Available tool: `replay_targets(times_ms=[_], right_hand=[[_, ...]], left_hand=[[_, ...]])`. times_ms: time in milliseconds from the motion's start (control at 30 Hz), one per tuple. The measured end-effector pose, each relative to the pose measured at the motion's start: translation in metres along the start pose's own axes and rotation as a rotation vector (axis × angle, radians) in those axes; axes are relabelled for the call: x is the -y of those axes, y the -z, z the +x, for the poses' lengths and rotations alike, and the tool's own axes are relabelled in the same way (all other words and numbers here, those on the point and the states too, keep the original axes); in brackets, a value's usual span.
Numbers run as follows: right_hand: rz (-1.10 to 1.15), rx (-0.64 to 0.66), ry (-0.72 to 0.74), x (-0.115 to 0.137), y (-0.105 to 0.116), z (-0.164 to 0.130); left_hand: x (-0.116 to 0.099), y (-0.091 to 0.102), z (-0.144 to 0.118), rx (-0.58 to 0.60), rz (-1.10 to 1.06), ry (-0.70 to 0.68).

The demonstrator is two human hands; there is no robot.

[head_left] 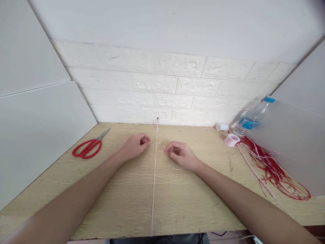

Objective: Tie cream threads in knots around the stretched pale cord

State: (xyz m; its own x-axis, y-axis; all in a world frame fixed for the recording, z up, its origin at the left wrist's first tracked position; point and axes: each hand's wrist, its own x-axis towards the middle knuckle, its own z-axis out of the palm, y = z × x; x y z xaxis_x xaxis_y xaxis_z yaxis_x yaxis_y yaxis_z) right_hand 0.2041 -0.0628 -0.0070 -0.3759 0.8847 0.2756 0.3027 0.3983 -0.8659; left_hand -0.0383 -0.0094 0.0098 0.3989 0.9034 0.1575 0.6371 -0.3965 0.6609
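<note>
My left hand, at loop's 9 o'clock, pinches thread | right hand, 4 o'clock, grip unclear | uneven pull could skew loop

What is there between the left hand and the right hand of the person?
In the head view, a straight pale cord runs between the left hand and the right hand, and a loop of thin thread crosses it.

A small handcraft corner — home or workshop, I cannot tell — with a wooden tabletop against a white brick-patterned wall, a taut cord running from that wall, red-handled scissors and thread spools.
</note>
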Motion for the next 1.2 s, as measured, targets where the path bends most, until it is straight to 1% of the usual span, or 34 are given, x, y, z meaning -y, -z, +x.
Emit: replay_targets(times_ms=[200,500,600,767,867,1000,1200], right_hand=[[-0.135,-0.032,0.011,-0.003,0.001,0.001],[-0.246,-0.075,-0.024,-0.005,0.003,0.002],[-0.277,-0.067,-0.035,-0.006,0.003,0.003],[-0.309,-0.004,-0.021,-0.003,0.003,0.003],[-0.334,-0.005,-0.021,-0.001,0.003,0.003],[-0.376,-0.020,-0.045,-0.001,0.003,0.003],[-0.460,-0.040,-0.067,-0.004,0.005,0.004]], left_hand=[[0.003,0.001,0.000,-0.007,0.055,-0.009],[0.006,0.012,-0.001,-0.010,0.173,-0.003],[0.004,0.011,-0.001,-0.031,0.188,-0.001],[-0.003,0.004,0.000,-0.073,0.189,-0.064],[-0.005,0.001,0.000,-0.057,0.194,-0.076],[-0.006,0.001,0.000,-0.019,0.195,-0.039],[-0.005,0.002,0.001,-0.027,0.204,-0.024]])
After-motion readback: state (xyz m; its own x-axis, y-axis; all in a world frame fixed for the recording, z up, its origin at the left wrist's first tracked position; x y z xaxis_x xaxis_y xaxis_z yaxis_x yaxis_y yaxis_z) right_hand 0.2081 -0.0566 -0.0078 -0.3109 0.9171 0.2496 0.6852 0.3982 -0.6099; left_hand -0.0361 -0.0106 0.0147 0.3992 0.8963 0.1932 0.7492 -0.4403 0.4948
